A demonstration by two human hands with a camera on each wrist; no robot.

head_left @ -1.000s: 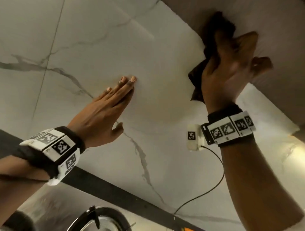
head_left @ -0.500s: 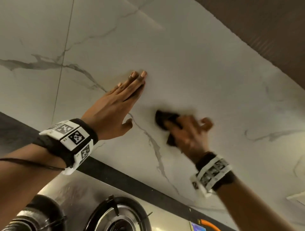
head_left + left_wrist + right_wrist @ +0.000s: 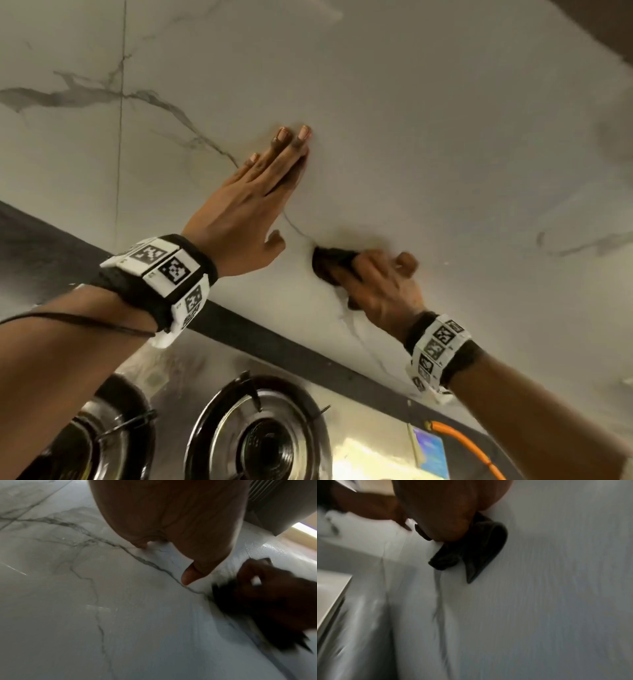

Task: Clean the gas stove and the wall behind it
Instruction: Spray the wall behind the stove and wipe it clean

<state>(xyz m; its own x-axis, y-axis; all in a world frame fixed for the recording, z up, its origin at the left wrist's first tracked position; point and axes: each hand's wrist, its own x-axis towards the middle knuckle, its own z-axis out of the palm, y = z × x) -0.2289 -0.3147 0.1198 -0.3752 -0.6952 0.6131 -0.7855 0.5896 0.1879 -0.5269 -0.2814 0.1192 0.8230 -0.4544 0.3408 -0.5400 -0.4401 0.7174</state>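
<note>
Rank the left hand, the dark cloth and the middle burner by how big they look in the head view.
1. Burner, the largest, though it runs off the bottom edge.
2. Left hand, flat on the wall.
3. Cloth, the smallest; the right hand covers most of it, so its true size is unsure.

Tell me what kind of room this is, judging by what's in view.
Most likely a home kitchen, at the cooking spot: a steel gas stove with burner rings, a marble-look tiled wall behind it, and an orange hose, probably the gas line.
</note>
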